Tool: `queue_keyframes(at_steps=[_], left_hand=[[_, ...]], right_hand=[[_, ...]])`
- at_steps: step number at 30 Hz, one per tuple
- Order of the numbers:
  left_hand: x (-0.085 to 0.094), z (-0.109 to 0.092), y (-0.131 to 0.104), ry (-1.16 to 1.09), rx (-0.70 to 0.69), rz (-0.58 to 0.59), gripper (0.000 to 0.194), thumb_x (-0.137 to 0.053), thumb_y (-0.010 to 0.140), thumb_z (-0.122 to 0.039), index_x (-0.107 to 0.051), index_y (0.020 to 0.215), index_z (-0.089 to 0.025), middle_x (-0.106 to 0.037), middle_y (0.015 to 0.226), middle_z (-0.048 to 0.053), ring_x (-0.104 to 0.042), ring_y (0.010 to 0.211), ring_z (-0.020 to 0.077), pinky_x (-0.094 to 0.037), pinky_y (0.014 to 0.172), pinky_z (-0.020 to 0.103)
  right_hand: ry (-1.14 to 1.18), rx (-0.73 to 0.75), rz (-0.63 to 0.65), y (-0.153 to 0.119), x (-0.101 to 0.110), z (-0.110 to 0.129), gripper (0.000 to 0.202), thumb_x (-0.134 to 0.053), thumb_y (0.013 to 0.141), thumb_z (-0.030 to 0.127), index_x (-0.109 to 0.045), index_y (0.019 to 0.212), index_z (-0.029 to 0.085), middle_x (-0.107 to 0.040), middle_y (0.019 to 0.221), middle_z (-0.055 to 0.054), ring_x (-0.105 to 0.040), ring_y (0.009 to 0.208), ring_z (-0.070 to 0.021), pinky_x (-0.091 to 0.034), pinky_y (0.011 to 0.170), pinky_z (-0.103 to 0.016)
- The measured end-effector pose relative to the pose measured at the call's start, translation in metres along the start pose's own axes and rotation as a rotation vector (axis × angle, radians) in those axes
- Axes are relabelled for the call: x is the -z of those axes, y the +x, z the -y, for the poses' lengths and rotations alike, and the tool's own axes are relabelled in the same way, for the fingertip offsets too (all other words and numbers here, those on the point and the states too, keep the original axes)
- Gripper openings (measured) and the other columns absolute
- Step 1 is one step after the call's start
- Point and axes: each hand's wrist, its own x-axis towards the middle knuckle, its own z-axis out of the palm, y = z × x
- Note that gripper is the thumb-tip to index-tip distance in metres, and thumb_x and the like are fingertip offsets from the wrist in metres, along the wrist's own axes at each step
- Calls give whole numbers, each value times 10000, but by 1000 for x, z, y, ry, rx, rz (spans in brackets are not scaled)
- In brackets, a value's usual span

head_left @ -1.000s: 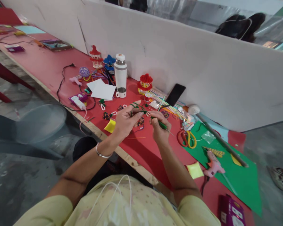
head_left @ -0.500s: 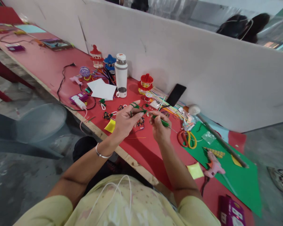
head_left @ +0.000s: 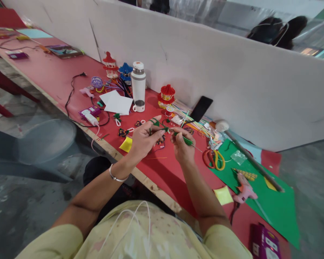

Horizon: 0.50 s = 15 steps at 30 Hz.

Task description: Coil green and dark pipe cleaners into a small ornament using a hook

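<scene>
Dark green yarn [head_left: 153, 121] runs around the fingers of my left hand [head_left: 145, 138], whose thumb and fingers pinch a small green crochet piece [head_left: 166, 128]. My right hand [head_left: 184, 144] is closed around a crochet hook with a green handle [head_left: 187, 141]. The hook's thin tip meets the yarn at the small piece, between my two hands. Beneath the hands, dark multicoloured yarn pieces lie on the red table [head_left: 164, 172], partly hidden by my fingers. Beaded loops [head_left: 118, 122] lie to the left.
A white bottle [head_left: 138, 88] and a small red-roofed model [head_left: 166, 95] stand behind my hands. To the right are scissors [head_left: 214, 159], a phone [head_left: 202, 108], a pink glue gun [head_left: 244, 189] and a stick [head_left: 252, 162] on green sheet. A white partition [head_left: 205, 72] borders the table.
The hook and my right hand have shifted very slightly at the green piece. My left hand keeps nearly the same place and its pinch on the piece.
</scene>
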Motion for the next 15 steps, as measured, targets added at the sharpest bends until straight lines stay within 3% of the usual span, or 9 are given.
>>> queue_keyframes(at_steps=[15], left_hand=[[2,3,0,9,5,7,648,-913,768,-330,-735,1375,-187,-782,805,0,-683,585,115,-481,484,204]], right_hand=[[-5,-14,-12,-1,0,1,333,-850,832,579,-844,974,278,-809,972,-27,-615,685,-124,-515,637,-298]])
